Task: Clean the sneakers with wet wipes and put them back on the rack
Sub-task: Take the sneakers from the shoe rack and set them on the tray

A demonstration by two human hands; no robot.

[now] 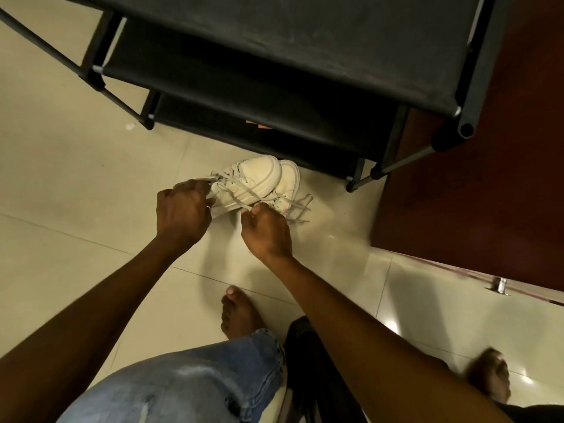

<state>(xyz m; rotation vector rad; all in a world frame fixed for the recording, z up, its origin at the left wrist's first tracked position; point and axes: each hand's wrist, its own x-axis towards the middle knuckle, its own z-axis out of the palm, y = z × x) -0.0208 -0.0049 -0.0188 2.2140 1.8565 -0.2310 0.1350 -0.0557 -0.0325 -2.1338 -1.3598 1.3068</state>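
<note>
We see cream sneakers [259, 181] with pale grey laces [241, 200] just in front of the black rack [274, 56]. Beneath the rack lies glossy beige tiled floor [61, 178]; beside it, dark red-brown wood [476, 193]. Our jeans [189, 383] are faded blue.

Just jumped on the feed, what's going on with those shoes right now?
A person is reaching down to a pair of cream sneakers on the tiled floor, just in front of the black shoe rack. The left hand and the right hand each pinch a lace. No wet wipe is in view, and the sneakers are not on the rack.
</note>
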